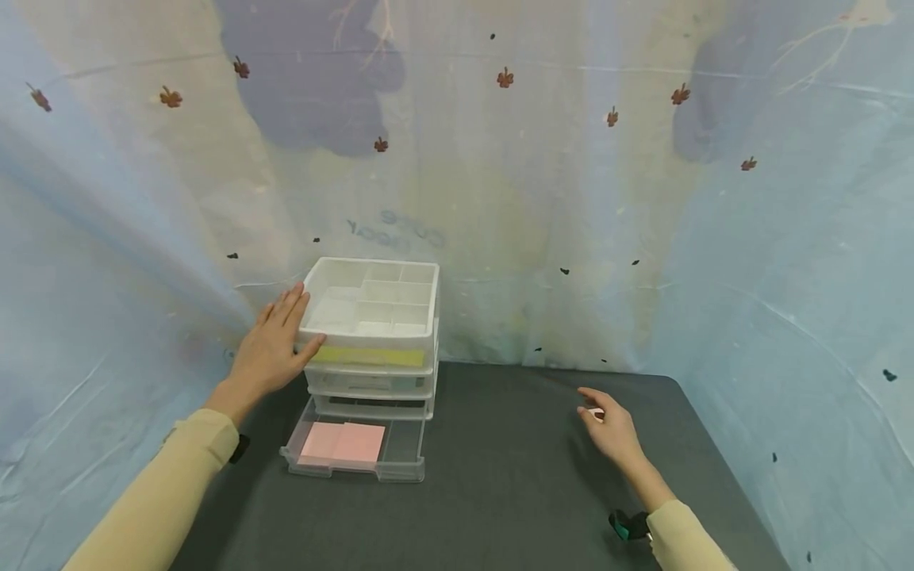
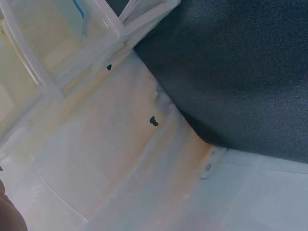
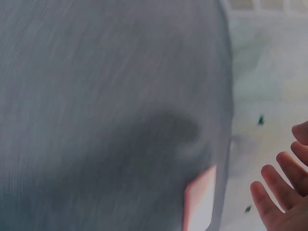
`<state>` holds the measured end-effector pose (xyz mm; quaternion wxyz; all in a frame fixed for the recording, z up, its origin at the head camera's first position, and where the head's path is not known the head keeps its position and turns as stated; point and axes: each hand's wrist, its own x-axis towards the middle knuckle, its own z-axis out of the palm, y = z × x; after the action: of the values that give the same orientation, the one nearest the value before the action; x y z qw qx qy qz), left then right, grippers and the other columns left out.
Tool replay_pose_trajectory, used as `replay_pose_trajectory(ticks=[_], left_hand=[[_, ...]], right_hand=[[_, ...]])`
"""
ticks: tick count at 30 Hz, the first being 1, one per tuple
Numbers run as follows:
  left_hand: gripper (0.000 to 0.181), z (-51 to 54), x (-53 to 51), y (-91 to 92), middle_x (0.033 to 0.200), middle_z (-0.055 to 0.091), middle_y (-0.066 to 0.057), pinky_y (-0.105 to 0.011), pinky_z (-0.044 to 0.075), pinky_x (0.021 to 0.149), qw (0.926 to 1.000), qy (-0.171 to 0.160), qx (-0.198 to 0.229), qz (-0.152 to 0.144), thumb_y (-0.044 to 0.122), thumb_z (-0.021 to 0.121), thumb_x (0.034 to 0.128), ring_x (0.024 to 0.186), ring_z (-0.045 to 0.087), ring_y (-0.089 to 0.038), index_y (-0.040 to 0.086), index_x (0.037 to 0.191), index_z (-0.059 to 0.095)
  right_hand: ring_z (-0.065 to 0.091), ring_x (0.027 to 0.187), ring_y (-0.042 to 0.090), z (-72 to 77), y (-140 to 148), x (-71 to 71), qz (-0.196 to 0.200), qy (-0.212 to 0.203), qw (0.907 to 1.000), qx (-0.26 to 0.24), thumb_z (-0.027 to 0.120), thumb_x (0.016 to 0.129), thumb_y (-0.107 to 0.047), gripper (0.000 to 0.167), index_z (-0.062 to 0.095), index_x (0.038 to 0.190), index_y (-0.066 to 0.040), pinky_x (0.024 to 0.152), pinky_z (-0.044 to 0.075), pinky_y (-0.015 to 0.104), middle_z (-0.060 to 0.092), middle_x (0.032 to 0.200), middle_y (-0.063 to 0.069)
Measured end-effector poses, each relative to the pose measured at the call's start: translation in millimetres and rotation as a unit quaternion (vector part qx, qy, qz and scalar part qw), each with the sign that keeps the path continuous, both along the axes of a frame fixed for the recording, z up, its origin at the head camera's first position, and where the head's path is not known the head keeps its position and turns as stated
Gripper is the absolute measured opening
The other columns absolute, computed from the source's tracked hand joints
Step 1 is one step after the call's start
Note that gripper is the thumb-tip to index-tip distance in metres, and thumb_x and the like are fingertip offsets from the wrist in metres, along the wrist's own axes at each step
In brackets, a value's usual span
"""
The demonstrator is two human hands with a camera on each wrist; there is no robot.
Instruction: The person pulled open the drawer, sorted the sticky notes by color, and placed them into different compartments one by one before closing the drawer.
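A white plastic drawer unit [image 1: 366,339] stands at the back left of the dark table, its bottom drawer [image 1: 401,444] pulled out. Two pink paper squares [image 1: 343,442] lie side by side in that drawer. My left hand [image 1: 274,345] rests with straight fingers against the unit's upper left side, its thumb at the front edge. Over the table's right side is my right hand [image 1: 609,428], fingers apart and slightly bent. Near it, in the right wrist view, a small white block with a pink edge [image 3: 201,201] lies on the table, apart from the fingers [image 3: 274,190].
The unit's top is a divided tray [image 1: 336,309]. Below it, a closed drawer shows something yellow [image 1: 371,356]. A patterned cloth [image 1: 514,198] hangs behind and on both sides of the dark table [image 1: 500,476].
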<state>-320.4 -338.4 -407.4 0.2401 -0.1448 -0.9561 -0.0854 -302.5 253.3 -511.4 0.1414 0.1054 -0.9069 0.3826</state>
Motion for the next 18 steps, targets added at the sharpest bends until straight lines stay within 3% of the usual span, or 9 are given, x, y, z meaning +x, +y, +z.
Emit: replay_pose_trajectory(ticks=[6,9,13,18], left_hand=[[0.086,0.6,0.3,-0.4,0.175,0.005,-0.012,-0.048,0.003,0.132,1.0000,0.001,0.000,-0.003,0.053,0.050,0.1071,0.160,0.009,-0.038,0.002,0.167,0.015],[0.085,1.6,0.0,-0.5,0.175,0.005,-0.011,-0.049,0.005,0.131,1.0000,0.001,-0.001,0.001,0.053,0.050,0.1067,0.159,0.013,-0.041,0.001,0.166,0.018],[0.085,3.5,0.7,0.7,0.175,0.005,-0.011,-0.052,0.009,0.131,1.0000,0.000,0.000,0.003,0.053,0.051,0.1065,0.158,0.015,-0.042,0.001,0.166,0.019],[0.085,4.2,3.3,2.8,0.175,0.005,-0.013,-0.049,0.005,0.132,1.0000,-0.008,0.004,0.000,0.052,0.051,0.1071,0.158,0.014,-0.042,0.000,0.166,0.017]], right_hand=[[0.054,0.130,0.053,-6.7,33,-10.9,-0.011,-0.020,0.9975,0.067,0.062,0.102,-0.006,0.040,0.059,0.141,0.005,0.102,0.048,0.068,0.057,0.142,0.032],[0.054,0.129,0.054,-8.7,46,-16.8,-0.016,-0.034,0.9953,0.089,0.061,0.102,-0.005,0.041,0.058,0.141,0.007,0.104,0.046,0.069,0.056,0.142,0.033],[0.054,0.128,0.056,-11.3,57,-24.0,-0.007,-0.046,0.9919,0.118,0.061,0.102,-0.006,0.041,0.058,0.140,0.009,0.103,0.046,0.070,0.054,0.141,0.036],[0.052,0.128,0.058,-16.4,66,-28.9,0.017,-0.050,0.9873,0.150,0.063,0.100,-0.007,0.043,0.057,0.137,0.013,0.104,0.045,0.071,0.055,0.139,0.039]])
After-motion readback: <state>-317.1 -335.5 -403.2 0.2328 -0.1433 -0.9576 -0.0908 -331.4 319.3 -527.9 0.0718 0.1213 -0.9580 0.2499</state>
